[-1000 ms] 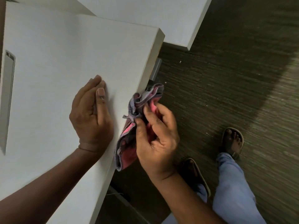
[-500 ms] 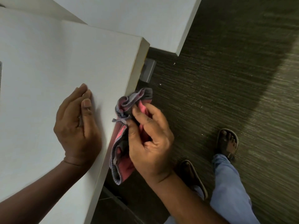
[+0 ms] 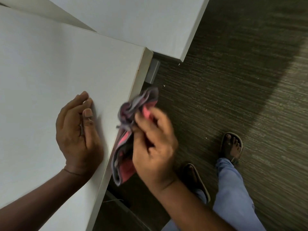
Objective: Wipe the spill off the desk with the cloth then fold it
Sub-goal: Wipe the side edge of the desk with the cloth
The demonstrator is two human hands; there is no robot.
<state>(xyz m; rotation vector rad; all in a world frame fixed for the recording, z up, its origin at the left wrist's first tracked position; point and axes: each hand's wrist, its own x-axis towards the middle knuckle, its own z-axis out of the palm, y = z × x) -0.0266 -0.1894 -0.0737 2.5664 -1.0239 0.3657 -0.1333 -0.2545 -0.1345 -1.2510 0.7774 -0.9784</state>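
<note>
A crumpled pink and grey cloth [image 3: 128, 124] hangs against the right edge of the white desk [image 3: 50, 72], partly off the top. My right hand [image 3: 153, 147] is shut on the cloth, blurred with motion, just beside the desk's edge. My left hand [image 3: 76, 132] rests on the desk top close to that edge, fingers together and slightly curled, holding nothing. No spill shows on the visible desk surface.
A second white desk top [image 3: 141, 22] stands behind, its corner at the upper middle. A grey desk leg [image 3: 153, 72] sits under the near corner. Dark carpet [image 3: 233, 80] lies to the right, with my sandalled feet [image 3: 231, 145] and blue trousers on it.
My right hand keeps the cloth at the desk's edge and is now blurred by quick movement. My left hand's fingers have curled slightly on the desk top.
</note>
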